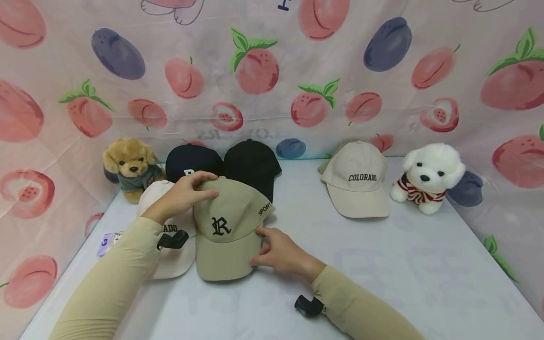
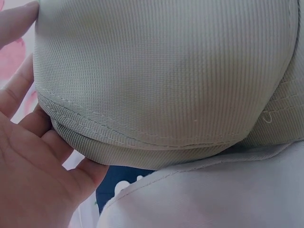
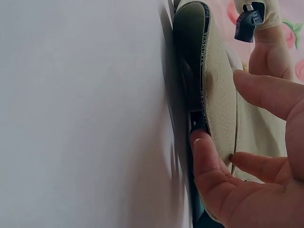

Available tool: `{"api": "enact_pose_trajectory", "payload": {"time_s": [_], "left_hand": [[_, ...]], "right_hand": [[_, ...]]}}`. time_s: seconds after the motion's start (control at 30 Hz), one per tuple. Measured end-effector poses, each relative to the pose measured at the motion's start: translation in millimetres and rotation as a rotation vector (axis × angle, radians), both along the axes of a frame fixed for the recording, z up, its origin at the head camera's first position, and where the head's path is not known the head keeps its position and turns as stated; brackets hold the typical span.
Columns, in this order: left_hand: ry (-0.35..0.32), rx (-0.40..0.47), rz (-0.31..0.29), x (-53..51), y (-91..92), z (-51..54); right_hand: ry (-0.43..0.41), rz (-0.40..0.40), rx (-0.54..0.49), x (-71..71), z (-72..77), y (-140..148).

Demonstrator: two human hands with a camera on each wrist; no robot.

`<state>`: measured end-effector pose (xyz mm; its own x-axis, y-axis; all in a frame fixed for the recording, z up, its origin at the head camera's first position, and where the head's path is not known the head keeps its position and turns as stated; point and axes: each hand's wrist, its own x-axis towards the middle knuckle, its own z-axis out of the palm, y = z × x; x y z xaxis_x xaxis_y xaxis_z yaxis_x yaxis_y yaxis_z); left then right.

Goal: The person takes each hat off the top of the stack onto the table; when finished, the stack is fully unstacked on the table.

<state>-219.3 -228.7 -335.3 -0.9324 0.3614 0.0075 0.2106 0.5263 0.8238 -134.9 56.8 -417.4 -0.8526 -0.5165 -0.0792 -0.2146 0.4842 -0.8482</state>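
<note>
A khaki baseball cap (image 1: 229, 222) with a black letter R on its front and "SPORT" on its side stands tilted on the table, brim toward me. My left hand (image 1: 182, 197) holds the top of its crown, thumb in front and fingers behind, as the left wrist view also shows on the ribbed crown (image 2: 156, 76). At its right edge my right hand (image 1: 282, 251) pinches the cap where brim and crown meet. Part of a cream cap (image 1: 178, 257) shows behind my left arm, beside the khaki one.
A navy cap (image 1: 193, 158) and a black cap (image 1: 250, 163) stand behind. To the right are a cream "COLORADO" cap (image 1: 357, 170) and a white plush dog (image 1: 433, 174). At the left sit a brown plush dog (image 1: 131, 165) and a small purple packet (image 1: 106, 243).
</note>
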Motion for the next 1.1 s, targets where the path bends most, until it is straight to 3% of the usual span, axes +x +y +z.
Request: {"api": "enact_pose_trajectory", "payload": {"time_s": [0.53,1.1], "left_hand": [[-0.007,-0.036,0.027,11.0,-10.2,5.2],[-0.007,-0.039,0.001,13.6,-4.8,-1.4]], "right_hand": [[-0.015,0.021,-0.014,2.7,-2.1,-11.8],[-0.063,0.022,0.002,7.6,-6.9,-8.6]]}}
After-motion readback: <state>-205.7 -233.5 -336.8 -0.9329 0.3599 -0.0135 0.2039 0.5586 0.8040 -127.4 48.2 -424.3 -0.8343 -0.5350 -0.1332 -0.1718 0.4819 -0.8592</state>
